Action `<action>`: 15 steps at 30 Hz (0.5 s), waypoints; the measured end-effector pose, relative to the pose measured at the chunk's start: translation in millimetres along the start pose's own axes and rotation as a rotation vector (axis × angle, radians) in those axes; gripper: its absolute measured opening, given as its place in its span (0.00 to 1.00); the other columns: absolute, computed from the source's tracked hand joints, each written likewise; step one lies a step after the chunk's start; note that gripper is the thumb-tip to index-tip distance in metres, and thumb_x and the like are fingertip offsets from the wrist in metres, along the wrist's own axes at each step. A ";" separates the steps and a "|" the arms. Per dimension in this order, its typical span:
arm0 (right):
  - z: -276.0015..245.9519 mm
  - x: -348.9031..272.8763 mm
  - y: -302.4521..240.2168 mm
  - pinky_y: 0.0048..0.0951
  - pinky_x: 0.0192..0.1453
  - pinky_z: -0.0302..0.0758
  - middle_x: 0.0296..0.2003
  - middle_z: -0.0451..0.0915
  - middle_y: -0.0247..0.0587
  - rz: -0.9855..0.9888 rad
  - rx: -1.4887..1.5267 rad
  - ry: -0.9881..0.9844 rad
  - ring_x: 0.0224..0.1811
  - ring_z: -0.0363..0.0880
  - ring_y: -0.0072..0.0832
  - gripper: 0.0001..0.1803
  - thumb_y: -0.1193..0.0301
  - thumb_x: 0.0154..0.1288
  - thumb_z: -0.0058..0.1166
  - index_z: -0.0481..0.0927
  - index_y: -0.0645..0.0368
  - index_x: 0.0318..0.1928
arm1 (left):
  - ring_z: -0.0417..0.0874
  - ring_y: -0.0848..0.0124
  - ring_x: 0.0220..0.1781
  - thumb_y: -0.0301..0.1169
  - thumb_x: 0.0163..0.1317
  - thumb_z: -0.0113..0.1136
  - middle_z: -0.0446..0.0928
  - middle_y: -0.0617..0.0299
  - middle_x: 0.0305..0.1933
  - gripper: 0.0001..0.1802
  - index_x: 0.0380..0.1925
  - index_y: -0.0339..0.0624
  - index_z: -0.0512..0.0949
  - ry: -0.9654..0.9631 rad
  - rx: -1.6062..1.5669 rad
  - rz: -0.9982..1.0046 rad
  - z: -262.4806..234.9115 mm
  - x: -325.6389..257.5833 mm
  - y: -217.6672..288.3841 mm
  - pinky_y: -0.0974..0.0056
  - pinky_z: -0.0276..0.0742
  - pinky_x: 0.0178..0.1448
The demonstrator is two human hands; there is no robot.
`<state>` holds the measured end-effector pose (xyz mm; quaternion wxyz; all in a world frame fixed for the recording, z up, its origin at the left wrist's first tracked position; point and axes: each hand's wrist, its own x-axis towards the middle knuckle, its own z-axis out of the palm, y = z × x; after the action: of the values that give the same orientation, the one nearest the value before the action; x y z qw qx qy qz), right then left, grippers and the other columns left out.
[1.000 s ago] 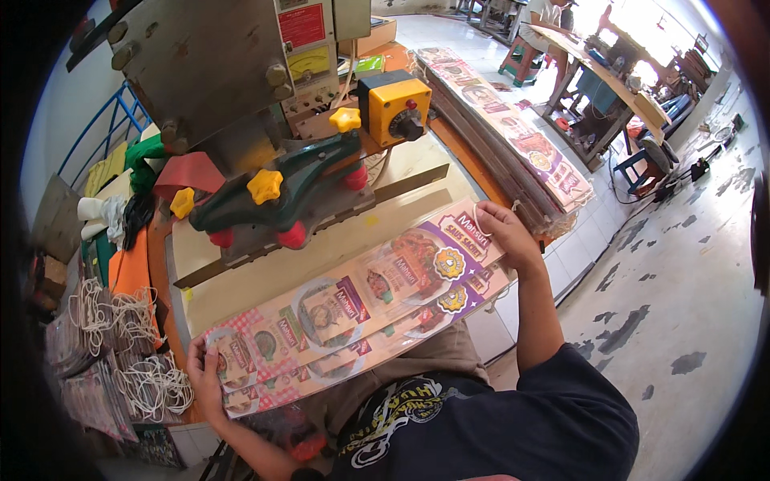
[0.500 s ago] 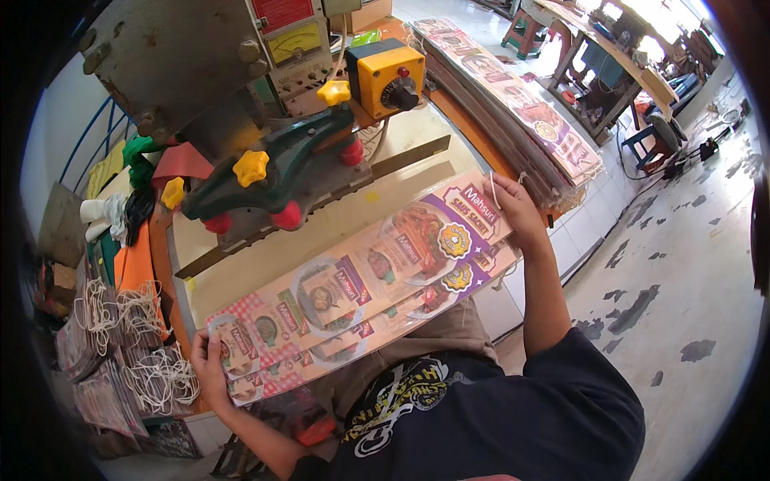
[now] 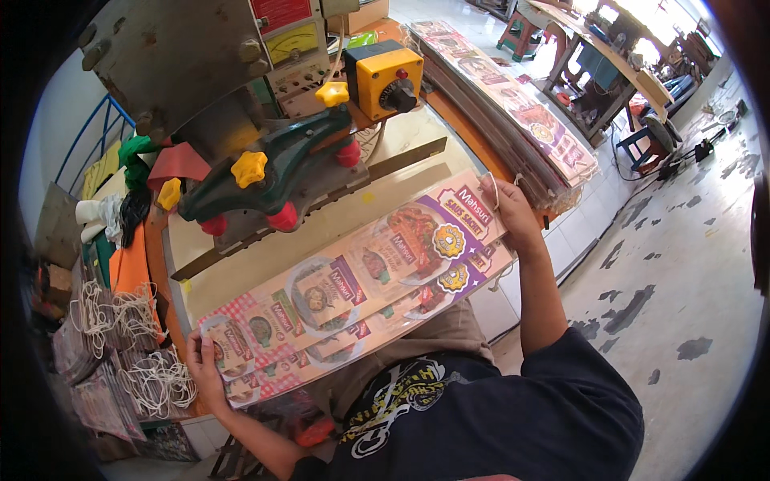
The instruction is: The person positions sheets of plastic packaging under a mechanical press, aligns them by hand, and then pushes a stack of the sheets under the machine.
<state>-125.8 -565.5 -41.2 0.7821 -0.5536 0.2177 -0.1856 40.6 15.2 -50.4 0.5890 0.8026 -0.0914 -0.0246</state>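
A long, glossy printed strip (image 3: 361, 276) with food pictures, a purple band and a red-checked end lies slanted in front of me. A second, similar strip (image 3: 333, 350) shows from under its near edge. My left hand (image 3: 210, 378) is closed on the checked left end, thumb on top. At the other end, my right hand (image 3: 516, 215) grips the upper right corner, beside a loop of white cord (image 3: 492, 192). Behind the strips stands a press machine (image 3: 269, 180) with a dark green arm, yellow star knobs and red feet. Its long metal bar (image 3: 401, 160) runs along the pale worktop (image 3: 188, 301).
A tall stack of similar printed strips (image 3: 513, 100) sits at the back right. Corded bundles (image 3: 152, 377) hang or lie at the left. A yellow control box (image 3: 385, 80) with a black dial is by the press. Beyond is another workbench (image 3: 601, 48).
Very little differs. The whole view has shifted slightly, and both hands keep the same hold on the strips.
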 end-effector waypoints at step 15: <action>2.1 -3.9 -6.2 0.19 0.39 0.79 0.37 0.85 0.34 -0.023 -0.031 0.005 0.35 0.82 0.15 0.21 0.56 0.77 0.50 0.81 0.64 0.49 | 0.65 0.84 0.30 0.38 0.74 0.55 0.68 0.73 0.30 0.14 0.48 0.38 0.76 -0.004 -0.027 0.010 4.7 1.9 7.8 0.74 0.61 0.36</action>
<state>-128.2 -563.7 -34.2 0.7707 -0.5677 0.2162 -0.1923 40.9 8.2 -44.3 0.5999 0.7939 -0.0962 -0.0246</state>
